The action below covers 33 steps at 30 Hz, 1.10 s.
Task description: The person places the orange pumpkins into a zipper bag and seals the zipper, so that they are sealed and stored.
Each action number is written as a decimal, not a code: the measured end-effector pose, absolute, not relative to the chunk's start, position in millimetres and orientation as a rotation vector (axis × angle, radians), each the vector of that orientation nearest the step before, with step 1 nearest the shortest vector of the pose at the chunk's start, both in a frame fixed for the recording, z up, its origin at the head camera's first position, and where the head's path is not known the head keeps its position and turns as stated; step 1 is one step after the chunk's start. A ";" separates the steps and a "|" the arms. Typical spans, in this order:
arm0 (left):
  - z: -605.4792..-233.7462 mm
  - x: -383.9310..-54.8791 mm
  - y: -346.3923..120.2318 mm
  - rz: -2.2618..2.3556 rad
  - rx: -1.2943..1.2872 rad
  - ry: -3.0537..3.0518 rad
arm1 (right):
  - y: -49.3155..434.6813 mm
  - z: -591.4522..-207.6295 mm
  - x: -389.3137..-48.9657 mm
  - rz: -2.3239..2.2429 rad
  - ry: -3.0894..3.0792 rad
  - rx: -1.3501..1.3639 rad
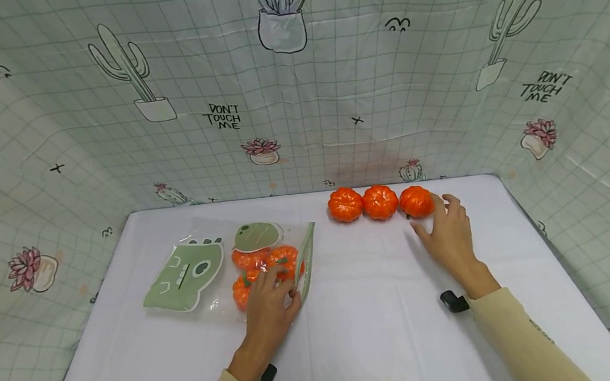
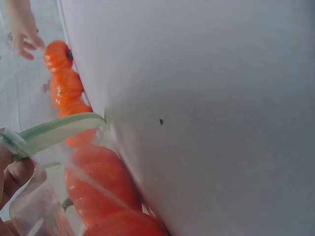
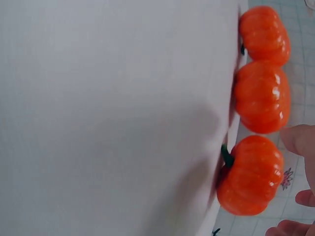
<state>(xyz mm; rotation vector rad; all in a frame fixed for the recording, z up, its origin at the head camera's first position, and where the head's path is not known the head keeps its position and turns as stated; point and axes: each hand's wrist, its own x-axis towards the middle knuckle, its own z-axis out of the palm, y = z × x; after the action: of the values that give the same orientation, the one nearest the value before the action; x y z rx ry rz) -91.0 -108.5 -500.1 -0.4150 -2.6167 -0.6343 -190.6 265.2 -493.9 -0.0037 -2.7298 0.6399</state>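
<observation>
1. Pinching the strip (image 1: 306, 262) along the bag's right edge, the left hand (image 1: 269, 307) lay over the near side of the clear, green-printed bag (image 1: 184, 278); the left wrist view showed thumb and finger clamped on it. Probably held there to steady the bag and keep that edge up off the tabletop.
2. Bag lay on the left part of the white table (image 1: 371, 330), strip side toward the row; likely turned so that edge was within easy reach. Whether its mouth was parted: couldn't tell.
3. Bagged pumpkins (image 1: 285, 257), three visible through the plastic, were bunched near the strip end. Their weight presumably helped pin the bag down.
4. Outside the bag, the left pumpkin (image 1: 345, 204), middle pumpkin (image 1: 380, 202) and right pumpkin (image 1: 417, 202) stood in a row along the table's far edge, close together. Looked like deliberate spacing: lined up, well apart from the bag, near side left free.
5. Right hand (image 1: 449, 232) was just beside the right pumpkin, fingers and thumb spread, nothing gripped. Spread seemed suited to the round body; fingertip contact unclear.
6. Hands were well apart, one per side, so neither arm crossed the other.
7. Right pumpkin's stem (image 3: 227, 156) pointed toward the near side, perhaps just how it settled.
</observation>
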 end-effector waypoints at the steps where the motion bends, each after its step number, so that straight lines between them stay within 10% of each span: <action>1: -500.2 -91.0 -108.6 -0.634 -0.416 -2.617 | 266.7 -494.6 -191.8 0.639 -2.743 -0.019; 33: -498.7 -89.1 -108.3 -0.620 -0.412 -2.629 | 280.7 -506.1 -233.6 0.662 -2.887 -0.019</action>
<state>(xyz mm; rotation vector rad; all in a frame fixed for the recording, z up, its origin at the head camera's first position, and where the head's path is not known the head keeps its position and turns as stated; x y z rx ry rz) -89.1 -108.3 -498.7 -0.4122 -2.6291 -0.6197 -233.6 280.7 -506.1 -0.0189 -2.8875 0.6618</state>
